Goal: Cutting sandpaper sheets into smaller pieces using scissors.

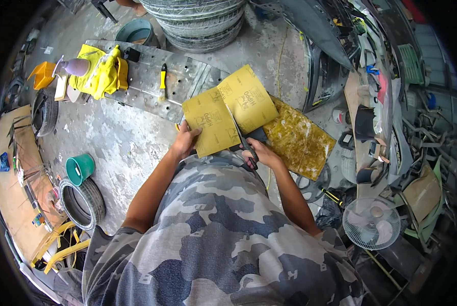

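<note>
In front of my body I hold a yellow-brown sheet of sandpaper, its printed backing facing up. My left hand pinches the sheet's lower left edge. Black-handled scissors are gripped in my right hand, fingers wrapped round the handles. The blades reach up into the sheet from its lower edge, along a slit that parts it into a left and a right portion. The right portion stands higher and bends away. Beneath it, to the right, lies a mottled amber board.
A perforated metal plate holds a yellow-handled brush, a yellow cloth and a purple spray bottle. Stacked tyres stand ahead. At left are a green bucket and a tyre; at right, a fan.
</note>
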Motion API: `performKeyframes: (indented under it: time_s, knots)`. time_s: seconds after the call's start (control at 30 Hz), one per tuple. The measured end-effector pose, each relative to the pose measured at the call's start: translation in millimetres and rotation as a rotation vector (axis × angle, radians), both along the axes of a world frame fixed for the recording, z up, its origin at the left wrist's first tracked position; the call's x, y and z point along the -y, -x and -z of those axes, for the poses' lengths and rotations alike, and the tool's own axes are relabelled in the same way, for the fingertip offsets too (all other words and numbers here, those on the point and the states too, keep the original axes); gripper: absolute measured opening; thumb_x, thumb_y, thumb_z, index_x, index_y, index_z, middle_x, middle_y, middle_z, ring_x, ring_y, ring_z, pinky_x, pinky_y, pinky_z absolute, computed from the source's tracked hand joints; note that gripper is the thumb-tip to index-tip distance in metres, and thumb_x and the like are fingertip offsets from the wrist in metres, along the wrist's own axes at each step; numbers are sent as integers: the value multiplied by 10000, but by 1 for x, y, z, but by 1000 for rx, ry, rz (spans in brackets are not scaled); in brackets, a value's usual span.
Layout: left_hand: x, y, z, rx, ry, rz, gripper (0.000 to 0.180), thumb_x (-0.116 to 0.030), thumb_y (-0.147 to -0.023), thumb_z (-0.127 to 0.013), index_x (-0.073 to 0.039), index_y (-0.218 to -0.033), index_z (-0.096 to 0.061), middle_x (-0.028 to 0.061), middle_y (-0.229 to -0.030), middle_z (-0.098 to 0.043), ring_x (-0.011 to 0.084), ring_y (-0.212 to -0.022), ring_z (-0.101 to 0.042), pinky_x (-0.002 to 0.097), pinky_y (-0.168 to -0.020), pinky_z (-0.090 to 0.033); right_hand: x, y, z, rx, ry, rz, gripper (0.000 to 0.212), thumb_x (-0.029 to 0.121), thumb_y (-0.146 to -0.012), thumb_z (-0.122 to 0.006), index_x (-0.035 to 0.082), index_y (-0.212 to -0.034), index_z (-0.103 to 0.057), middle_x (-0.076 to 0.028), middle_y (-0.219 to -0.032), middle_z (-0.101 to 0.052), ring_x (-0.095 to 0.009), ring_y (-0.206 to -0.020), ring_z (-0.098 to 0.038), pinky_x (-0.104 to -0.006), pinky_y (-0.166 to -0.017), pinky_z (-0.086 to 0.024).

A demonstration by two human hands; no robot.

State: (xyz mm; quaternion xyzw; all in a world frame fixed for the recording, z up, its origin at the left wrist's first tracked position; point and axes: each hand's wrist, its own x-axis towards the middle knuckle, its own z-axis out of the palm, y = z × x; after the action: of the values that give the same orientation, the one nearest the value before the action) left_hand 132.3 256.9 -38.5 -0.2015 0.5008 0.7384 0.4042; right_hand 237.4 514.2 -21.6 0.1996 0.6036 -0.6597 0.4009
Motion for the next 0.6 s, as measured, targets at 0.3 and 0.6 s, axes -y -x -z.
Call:
performKeyframes:
  time_s: [0.3,0.6]
  knots:
    - [1,-2,13,-33,19,39,443,19,-902,-469,-51,-1290,-267,159,-1194,-511,236,-1024,-591,340,-800,-537,7,-8,18,-144,-134,-24,273,198,-821,-603,-4,-989,-529,-46,-629,-554,-114,-541,-546,-246,-484,-416]
    - [5,-4,22,-45,51,96,457,1,-899,-477,-65,-1301,-271,156,-1209,-503,243,-1021,-595,354,-748,-555,11,-11,14,-168,-132,3,233,190,-835,-602,-1,-943,-523,-40,-615,-543,-114,-524,-538,-250,-477,-418]
